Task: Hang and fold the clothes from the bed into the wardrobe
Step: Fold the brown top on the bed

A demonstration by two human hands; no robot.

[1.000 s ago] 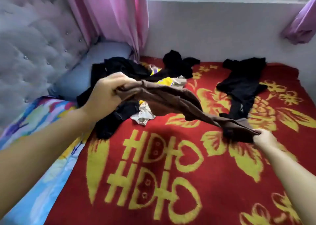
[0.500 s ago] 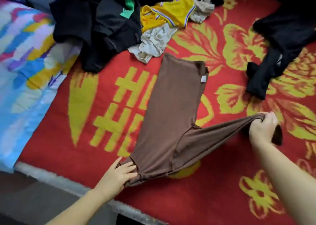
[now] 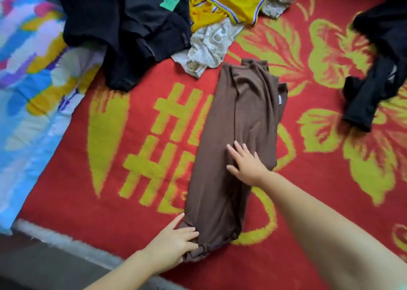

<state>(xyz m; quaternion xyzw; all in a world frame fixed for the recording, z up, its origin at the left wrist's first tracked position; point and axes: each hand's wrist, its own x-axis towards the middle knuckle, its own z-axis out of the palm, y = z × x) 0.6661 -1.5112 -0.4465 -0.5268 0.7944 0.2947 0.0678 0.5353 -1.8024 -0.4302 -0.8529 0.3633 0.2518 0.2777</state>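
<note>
A brown pair of trousers [image 3: 240, 118] lies folded lengthwise on the red and yellow blanket [image 3: 136, 201], its waistband pointing away from me. My right hand [image 3: 248, 164] presses flat on the middle of the brown cloth with spread fingers. My left hand [image 3: 174, 243] holds the bunched near end of the trousers at the bed's front edge, fingers resting over the hem. A heap of other clothes lies behind: black garments [image 3: 123, 25], a yellow jersey [image 3: 233, 1] and a pale printed piece [image 3: 209, 43].
Another black garment [image 3: 378, 73] sprawls at the right on the blanket. A colourful blue and yellow sheet [image 3: 28, 87] covers the bed's left part. The pale bed edge [image 3: 66, 243] and dark floor run along the bottom left.
My right hand let go of the stretched trouser leg, which now lies folded over the other leg, and it moved left to press flat on the cloth. My left hand stayed at the near end.
</note>
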